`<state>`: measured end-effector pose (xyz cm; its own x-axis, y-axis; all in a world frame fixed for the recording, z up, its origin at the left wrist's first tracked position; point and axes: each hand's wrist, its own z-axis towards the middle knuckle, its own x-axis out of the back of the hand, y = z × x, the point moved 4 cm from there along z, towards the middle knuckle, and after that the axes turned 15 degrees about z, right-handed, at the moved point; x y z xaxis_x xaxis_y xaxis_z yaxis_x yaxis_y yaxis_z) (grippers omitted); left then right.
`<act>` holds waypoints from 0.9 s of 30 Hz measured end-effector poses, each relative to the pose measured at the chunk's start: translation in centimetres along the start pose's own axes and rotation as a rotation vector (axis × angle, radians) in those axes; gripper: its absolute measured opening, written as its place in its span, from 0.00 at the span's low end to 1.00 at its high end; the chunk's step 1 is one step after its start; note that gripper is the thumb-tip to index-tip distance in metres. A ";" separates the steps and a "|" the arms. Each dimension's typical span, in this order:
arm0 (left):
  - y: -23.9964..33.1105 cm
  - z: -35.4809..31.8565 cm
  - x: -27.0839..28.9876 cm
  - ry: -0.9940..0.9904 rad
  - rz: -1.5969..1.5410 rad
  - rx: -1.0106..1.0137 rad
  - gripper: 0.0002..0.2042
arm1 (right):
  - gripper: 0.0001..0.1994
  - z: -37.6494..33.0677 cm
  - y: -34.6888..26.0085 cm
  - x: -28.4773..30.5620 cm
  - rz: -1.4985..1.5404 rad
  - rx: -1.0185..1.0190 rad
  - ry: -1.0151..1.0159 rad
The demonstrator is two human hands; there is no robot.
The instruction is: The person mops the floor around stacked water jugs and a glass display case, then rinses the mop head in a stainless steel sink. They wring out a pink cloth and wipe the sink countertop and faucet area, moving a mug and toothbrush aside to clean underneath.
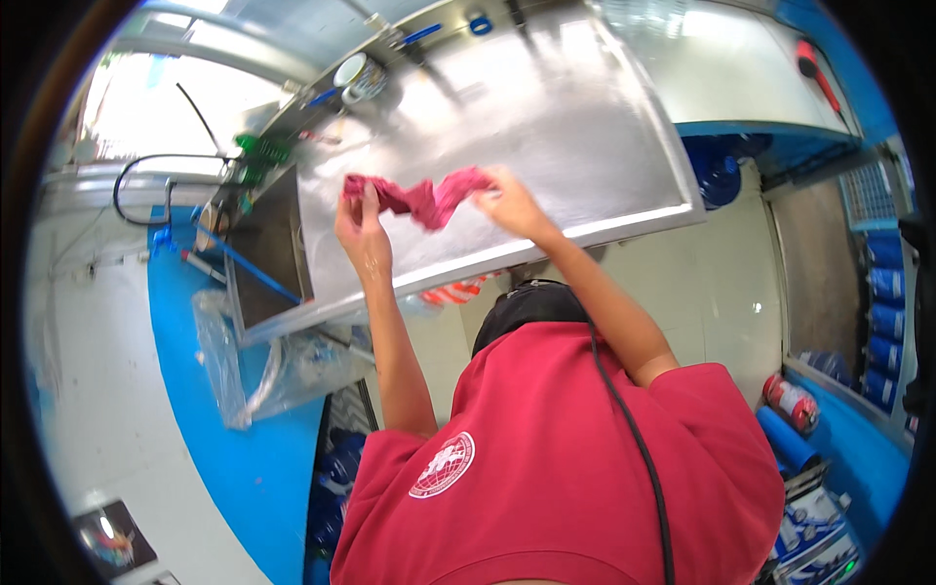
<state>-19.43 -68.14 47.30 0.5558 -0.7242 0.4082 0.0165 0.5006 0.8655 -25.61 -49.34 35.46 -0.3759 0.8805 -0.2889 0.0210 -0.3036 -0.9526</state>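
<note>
A crumpled dark-pink cloth [429, 202] stretches between my two hands, above the stainless steel counter [487, 117]. My left hand [362, 222] pinches its left end with the fingers pointing up, near the sink basin. The other end is gripped by my right hand [512, 207], which is slightly blurred. In its middle the cloth sags and looks twisted. Wet streaks shine on my left wrist.
At the counter's left end lies a sink basin [263, 263] with a blue stick [261, 275] across it. A patterned enamel mug [360, 77] stands by the back edge. Clear plastic [234, 361] hangs below the basin. Blue water jugs [717, 171] are at the right.
</note>
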 end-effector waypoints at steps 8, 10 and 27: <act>2.6 0.9 1.9 0.039 -0.079 0.042 0.12 | 0.32 -0.4 -2.8 -2.2 -0.408 0.275 0.177; 3.0 1.2 1.4 -0.054 -0.118 -0.030 0.12 | 0.34 -0.6 -4.0 -4.6 -0.291 0.334 -0.115; -7.7 4.2 13.4 -0.216 -0.497 0.284 0.17 | 0.11 5.1 -8.1 -15.1 -0.389 0.390 0.012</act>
<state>-15.59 -83.68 47.34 0.3570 -0.9332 -0.0400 -0.0079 -0.0459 0.9989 -24.80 -62.06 48.05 -0.2767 0.9580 0.0746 -0.4635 -0.0651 -0.8837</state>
